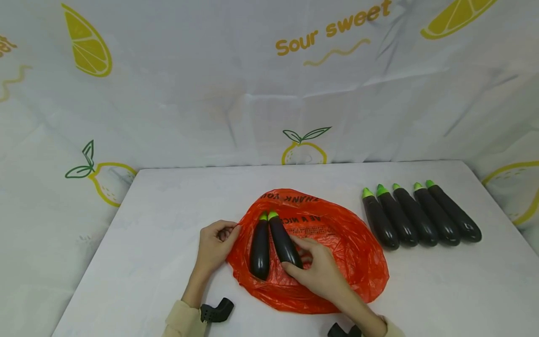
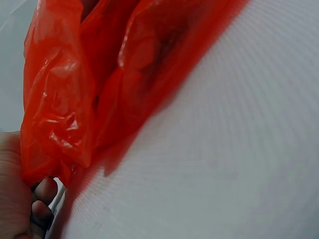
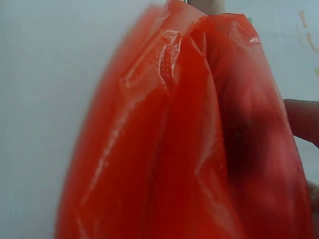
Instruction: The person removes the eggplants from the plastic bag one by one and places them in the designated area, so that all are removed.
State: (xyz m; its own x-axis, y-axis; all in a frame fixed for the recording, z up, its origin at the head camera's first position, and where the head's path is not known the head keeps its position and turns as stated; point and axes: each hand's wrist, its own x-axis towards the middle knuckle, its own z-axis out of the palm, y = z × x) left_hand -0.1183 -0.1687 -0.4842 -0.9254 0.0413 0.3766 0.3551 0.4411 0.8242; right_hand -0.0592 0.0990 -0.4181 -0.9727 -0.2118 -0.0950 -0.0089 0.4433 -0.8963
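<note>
Red plastic bunches at the left hand (image 1: 216, 244), which pinches the left rim of the spread bag (image 1: 355, 255), and just to its right the first eggplant (image 1: 259, 250) lies inside that rim, pointing nearly straight away from the person. Beside it the second eggplant (image 1: 281, 236) slants, green end far and leftward, and the right hand (image 1: 316, 267), the nearer of the two, grasps its blunt end from the right. Farther right, just beside the bag's far right edge, five more eggplants (image 1: 414, 215) lie in a row, slanting the same way, blunt ends toward the person
</note>
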